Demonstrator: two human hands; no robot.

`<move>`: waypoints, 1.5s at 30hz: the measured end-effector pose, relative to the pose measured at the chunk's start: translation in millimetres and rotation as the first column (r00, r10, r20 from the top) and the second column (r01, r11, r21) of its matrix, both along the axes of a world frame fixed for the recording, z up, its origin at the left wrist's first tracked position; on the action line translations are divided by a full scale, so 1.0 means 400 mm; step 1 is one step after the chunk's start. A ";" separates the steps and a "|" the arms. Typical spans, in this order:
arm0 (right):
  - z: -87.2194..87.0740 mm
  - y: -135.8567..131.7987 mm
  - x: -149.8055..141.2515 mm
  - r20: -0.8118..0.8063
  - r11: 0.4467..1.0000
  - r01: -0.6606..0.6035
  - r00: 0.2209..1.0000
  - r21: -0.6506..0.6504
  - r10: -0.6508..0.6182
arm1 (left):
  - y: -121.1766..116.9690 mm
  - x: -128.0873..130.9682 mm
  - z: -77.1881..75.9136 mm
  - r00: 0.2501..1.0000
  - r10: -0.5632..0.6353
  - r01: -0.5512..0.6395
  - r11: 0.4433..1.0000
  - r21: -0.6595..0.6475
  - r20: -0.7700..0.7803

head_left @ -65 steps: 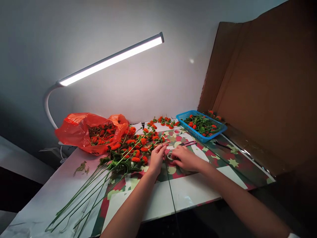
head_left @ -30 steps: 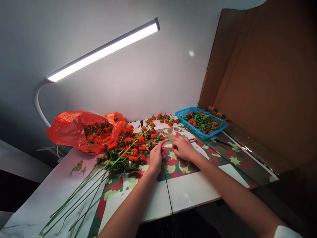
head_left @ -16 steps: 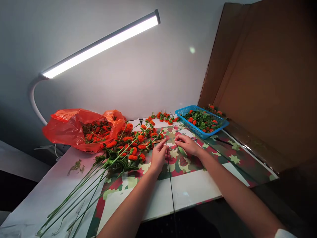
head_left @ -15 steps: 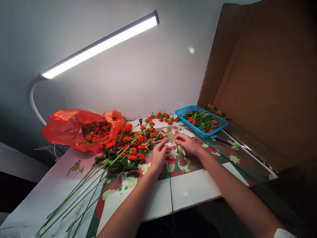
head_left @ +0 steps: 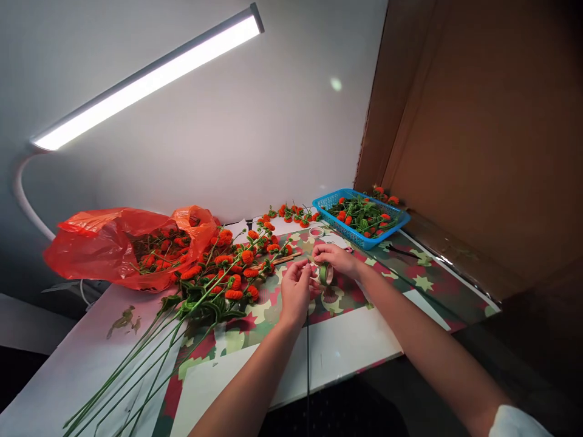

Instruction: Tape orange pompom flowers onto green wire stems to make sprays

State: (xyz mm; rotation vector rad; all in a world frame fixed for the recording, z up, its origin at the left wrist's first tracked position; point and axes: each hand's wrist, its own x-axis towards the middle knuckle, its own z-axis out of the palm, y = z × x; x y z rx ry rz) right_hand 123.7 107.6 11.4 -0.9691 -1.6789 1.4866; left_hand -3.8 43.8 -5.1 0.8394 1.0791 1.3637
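My left hand [head_left: 295, 290] is closed in a pinch on a thin dark wire stem [head_left: 308, 358], which hangs down past the table's front edge. Just to its right, my right hand [head_left: 337, 260] grips a roll of green tape [head_left: 323, 275], its pale core facing partly toward me. The fingertips of both hands are close together, and the tape's loose end cannot be made out. Left of my hands lies a pile of orange flowers [head_left: 234, 282] with long green stems [head_left: 136, 370] reaching toward the near left.
An orange plastic bag [head_left: 104, 243] full of flowers sits at the left. Behind my right hand is a blue basket [head_left: 364, 241] of flowers and leaves, near a cardboard panel [head_left: 478, 139]. A white tape roll [head_left: 316, 232] lies near the basket. A lit lamp [head_left: 150, 76] hangs above.
My hands have come closer together, and the tape roll has turned and moved nearer the wire stem. The whole view has shifted slightly, so the scene sits further left.
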 end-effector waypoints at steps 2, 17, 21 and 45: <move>-0.001 -0.002 -0.004 0.015 0.999 0.024 1.000 0.030 -0.025 | 0.001 0.005 0.002 0.999 0.024 -0.024 0.999 -0.031 0.025; -0.014 -0.021 -0.030 0.036 0.973 0.139 0.988 0.183 -0.148 | -0.003 0.008 0.005 0.993 0.117 -0.118 0.992 0.047 0.013; -0.015 -0.024 -0.033 0.037 0.975 0.122 0.991 0.187 -0.131 | 0.000 0.006 0.006 0.992 0.121 -0.122 0.992 0.043 0.027; -0.019 -0.026 -0.032 -0.020 0.986 0.046 0.999 0.163 -0.043 | 0.006 -0.007 0.000 0.984 0.093 -0.088 0.996 -0.033 0.155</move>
